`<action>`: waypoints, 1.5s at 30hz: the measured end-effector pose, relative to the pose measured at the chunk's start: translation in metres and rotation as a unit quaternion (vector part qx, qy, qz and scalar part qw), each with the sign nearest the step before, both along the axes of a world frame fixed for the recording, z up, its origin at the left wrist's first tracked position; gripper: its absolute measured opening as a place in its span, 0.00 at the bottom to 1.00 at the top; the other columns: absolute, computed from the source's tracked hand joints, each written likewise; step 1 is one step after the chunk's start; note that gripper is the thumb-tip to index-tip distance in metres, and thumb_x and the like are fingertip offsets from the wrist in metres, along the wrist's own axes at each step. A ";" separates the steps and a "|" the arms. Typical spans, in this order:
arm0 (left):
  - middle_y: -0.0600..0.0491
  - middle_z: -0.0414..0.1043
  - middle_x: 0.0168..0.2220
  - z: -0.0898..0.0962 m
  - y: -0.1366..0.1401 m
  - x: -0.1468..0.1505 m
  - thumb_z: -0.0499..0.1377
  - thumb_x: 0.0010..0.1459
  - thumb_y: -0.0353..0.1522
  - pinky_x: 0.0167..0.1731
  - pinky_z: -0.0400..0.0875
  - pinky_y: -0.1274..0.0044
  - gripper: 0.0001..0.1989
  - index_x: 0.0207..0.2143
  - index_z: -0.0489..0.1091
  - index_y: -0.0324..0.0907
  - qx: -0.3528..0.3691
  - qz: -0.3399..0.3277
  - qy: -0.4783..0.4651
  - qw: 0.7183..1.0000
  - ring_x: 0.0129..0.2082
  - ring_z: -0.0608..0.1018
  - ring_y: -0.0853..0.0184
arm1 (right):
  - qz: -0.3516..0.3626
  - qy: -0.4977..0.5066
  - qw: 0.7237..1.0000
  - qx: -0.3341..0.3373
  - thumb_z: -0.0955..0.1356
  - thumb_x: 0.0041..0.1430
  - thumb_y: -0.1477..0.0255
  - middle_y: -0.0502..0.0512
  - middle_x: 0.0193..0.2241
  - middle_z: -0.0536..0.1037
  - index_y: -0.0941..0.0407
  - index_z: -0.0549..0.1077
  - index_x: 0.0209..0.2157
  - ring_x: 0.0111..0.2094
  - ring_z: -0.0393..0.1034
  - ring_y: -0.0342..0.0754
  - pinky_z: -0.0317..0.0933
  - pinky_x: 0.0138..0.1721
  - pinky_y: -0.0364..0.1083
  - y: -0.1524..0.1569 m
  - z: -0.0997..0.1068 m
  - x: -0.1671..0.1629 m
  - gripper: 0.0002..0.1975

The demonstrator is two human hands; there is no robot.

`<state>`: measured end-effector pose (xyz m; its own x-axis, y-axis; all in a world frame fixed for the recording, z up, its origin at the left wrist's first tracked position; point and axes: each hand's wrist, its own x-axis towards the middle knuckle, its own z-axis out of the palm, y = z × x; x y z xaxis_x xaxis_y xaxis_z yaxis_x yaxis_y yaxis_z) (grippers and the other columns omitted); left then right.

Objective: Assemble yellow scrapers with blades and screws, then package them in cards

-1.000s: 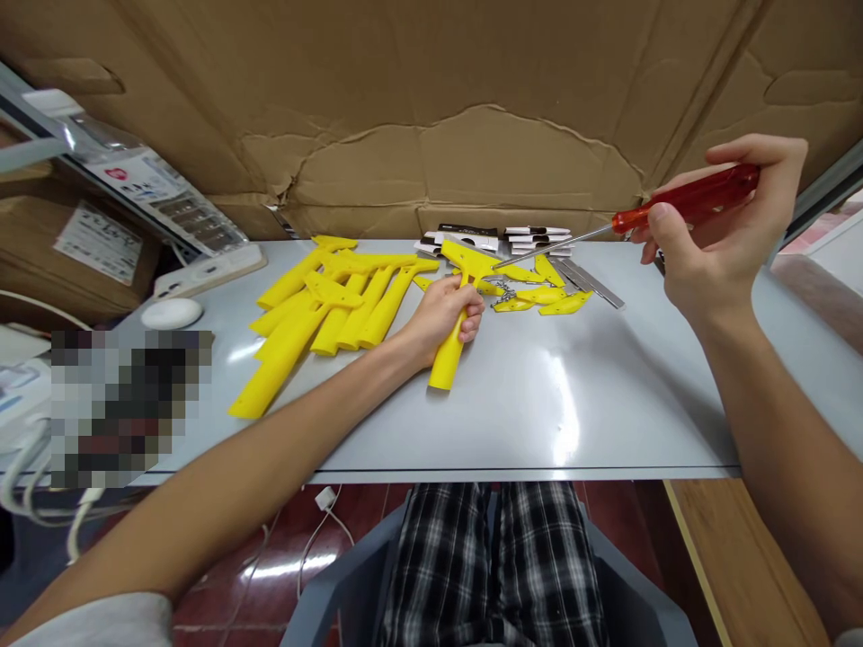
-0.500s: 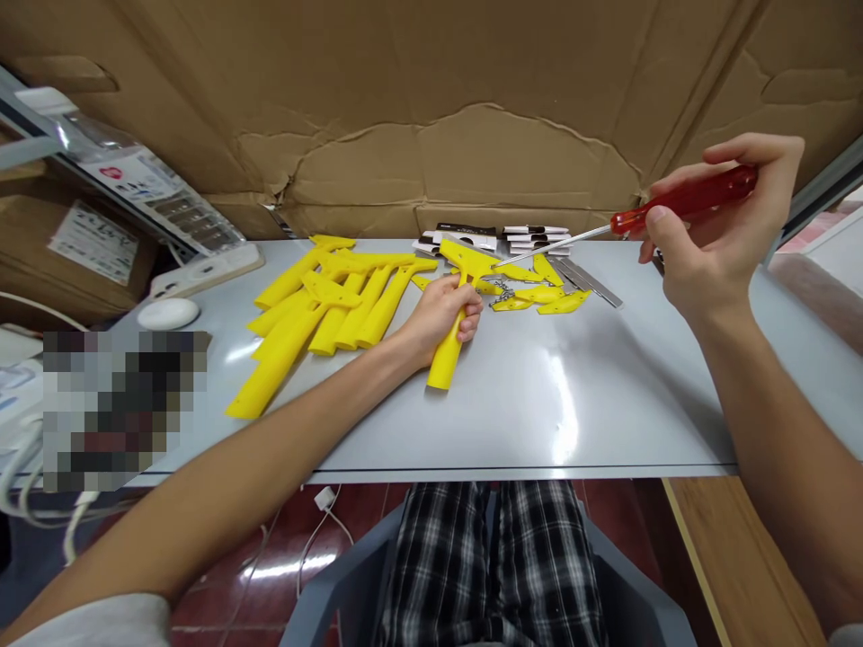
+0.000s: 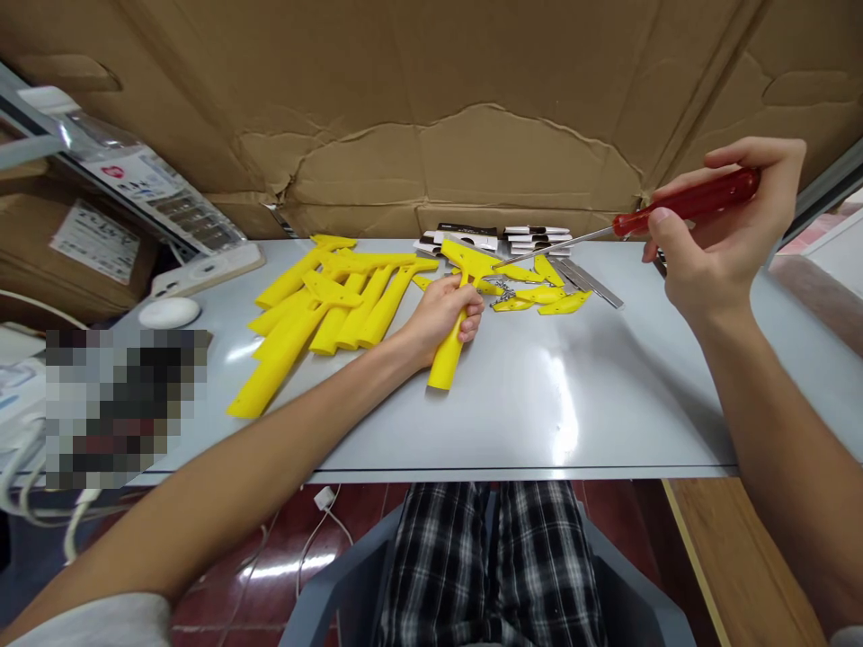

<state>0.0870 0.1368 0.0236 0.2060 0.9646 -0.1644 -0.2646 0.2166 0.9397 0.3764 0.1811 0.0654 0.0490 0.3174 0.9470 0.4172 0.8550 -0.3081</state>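
At the left edge, a cardboard box [image 3: 37,238] is partly cut off; the print on its label is too small to read. A bottle [image 3: 138,166] leans across in front of it. A power strip [image 3: 209,270] and a white mouse [image 3: 168,312] lie nearby, and next to them a pixelated patch [image 3: 128,404] masks whatever is there. White cables [image 3: 74,530] run down from that corner.

Next comes a heap of yellow handles [image 3: 283,359] on the surface [image 3: 512,431]; they overlap, so several show only in part.

The left hand [image 3: 441,314] holds one scraper [image 3: 445,364] near the middle of the surface, its fingers curled tight around the neck and hiding it. The head points away from the person, the butt end towards them.

Behind the scraper's head, white-and-black packs [image 3: 465,239] are partly covered. To its right lie small yellow plates [image 3: 564,304], a tangle of tiny metal bits [image 3: 505,293] hard to make out singly, and grey strips [image 3: 597,286].

The screwdriver [image 3: 701,198] slants from the right, its tip at the scraper's head; whether it sits in a screw cannot be told. The right hand [image 3: 732,243] grips its red handle, thumb and fingers closed on it, some fingers hidden behind; the forearm leaves the frame.
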 end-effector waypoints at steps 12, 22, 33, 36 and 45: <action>0.61 0.60 0.20 0.001 -0.001 0.001 0.64 0.47 0.24 0.11 0.53 0.84 0.16 0.27 0.58 0.45 -0.005 0.006 -0.004 1.000 0.13 0.62 0.77 | 0.002 -0.010 0.999 0.032 0.75 0.53 0.45 0.53 0.39 0.71 0.50 0.68 0.45 0.38 0.77 0.49 0.62 0.18 0.42 0.004 0.001 0.004 0.29; 0.61 0.60 0.20 -0.001 0.000 0.000 0.63 0.47 0.25 0.11 0.54 0.83 0.14 0.27 0.58 0.44 0.005 0.002 0.007 1.000 0.13 0.61 0.77 | -0.053 -0.007 0.998 0.019 0.75 0.60 0.57 0.43 0.28 0.66 0.55 0.68 0.42 0.19 0.66 0.34 0.54 0.18 0.39 -0.006 0.004 0.000 0.20; 0.61 0.60 0.20 -0.004 0.002 -0.001 0.63 0.47 0.25 0.11 0.54 0.84 0.14 0.26 0.58 0.44 0.009 0.004 0.000 1.000 0.13 0.61 0.78 | 0.023 -0.019 0.999 -0.022 0.76 0.61 0.55 0.45 0.29 0.73 0.52 0.66 0.47 0.22 0.68 0.38 0.60 0.19 0.39 -0.010 0.006 -0.002 0.23; 0.61 0.60 0.20 -0.004 0.002 -0.001 0.63 0.47 0.25 0.11 0.53 0.84 0.14 0.27 0.58 0.44 0.007 0.000 0.000 1.000 0.13 0.62 0.78 | -0.020 -0.002 1.000 -0.015 0.77 0.60 0.57 0.42 0.25 0.66 0.54 0.68 0.42 0.19 0.66 0.36 0.56 0.20 0.39 -0.012 0.006 -0.004 0.21; 0.61 0.60 0.20 -0.002 0.001 0.000 0.62 0.47 0.25 0.11 0.54 0.84 0.13 0.26 0.58 0.44 0.007 0.004 0.008 1.000 0.13 0.62 0.78 | 0.039 -0.002 0.999 -0.019 0.77 0.57 0.57 0.50 0.40 0.75 0.51 0.68 0.47 0.33 0.75 0.43 0.65 0.21 0.41 -0.012 0.005 -0.004 0.23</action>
<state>0.0866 0.1377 0.0213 0.1951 0.9686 -0.1544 -0.2508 0.2014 0.9468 0.3723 0.1691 0.0706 0.0187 0.3553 0.9346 0.3520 0.8726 -0.3388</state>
